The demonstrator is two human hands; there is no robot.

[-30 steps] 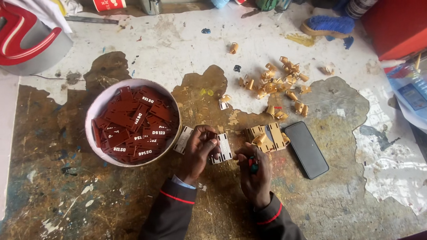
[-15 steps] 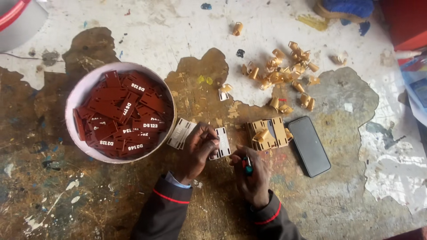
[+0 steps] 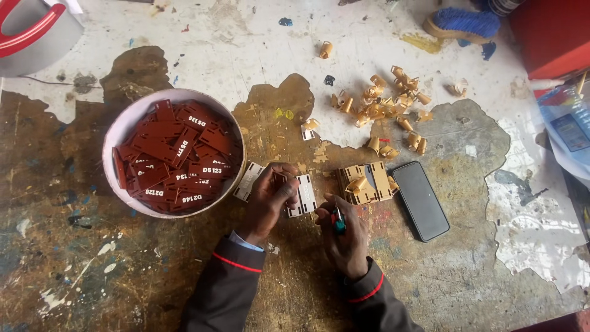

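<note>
Fingers of left hand are curled and pinched on a small white rectangular plastic tag, pressed flat to the worn, paint-stained wooden table. Tag is judged light, thin, stiff and rather slick; best held by its long edges w/ fingertips. Right hand is closed round a small green-handled tool, tip set just beside the tag's right edge. A second white tag lies beside the left hand. Further out: round white bowl of dark red tags, tan slotted pieces, black phone, curled tan offcuts.
</note>
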